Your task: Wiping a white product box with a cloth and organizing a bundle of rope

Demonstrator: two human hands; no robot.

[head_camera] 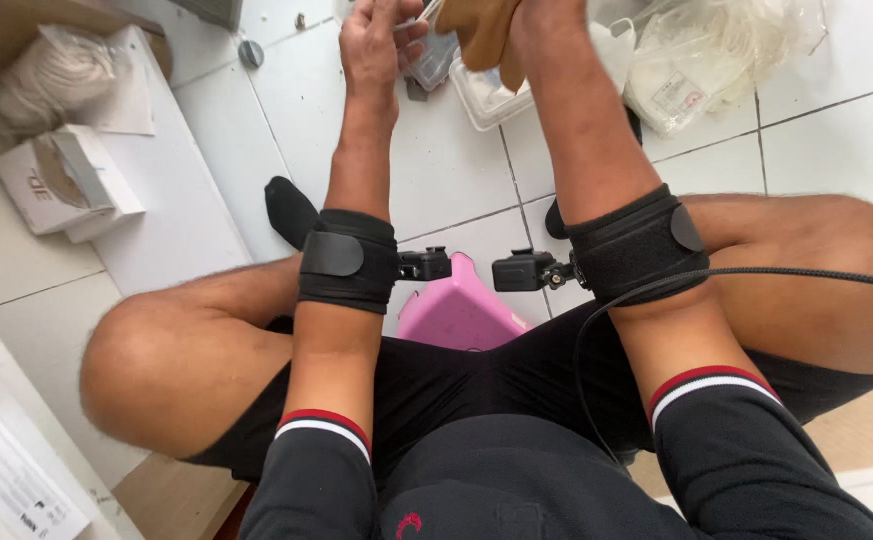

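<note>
**Both hands at a tan glove**

While the right hand (546, 25) closes around a tan glove (481, 35), the left hand (381, 40) pinches something small just left of the glove. Below the glove lies a clear plastic tray (491, 100); a pink stool (456, 310) stands well below it.

The white tiled floor (836, 140) carries a clear plastic tray (486, 100), crumpled plastic bags (716, 50) and a small cardboard box (61, 180).

Both hands, left hand (381, 40) beside right hand (546, 20), hold a glove (481, 35) above a tray (491, 100) on the floor (436, 170); a stool (456, 305) sits between the knees.
</note>
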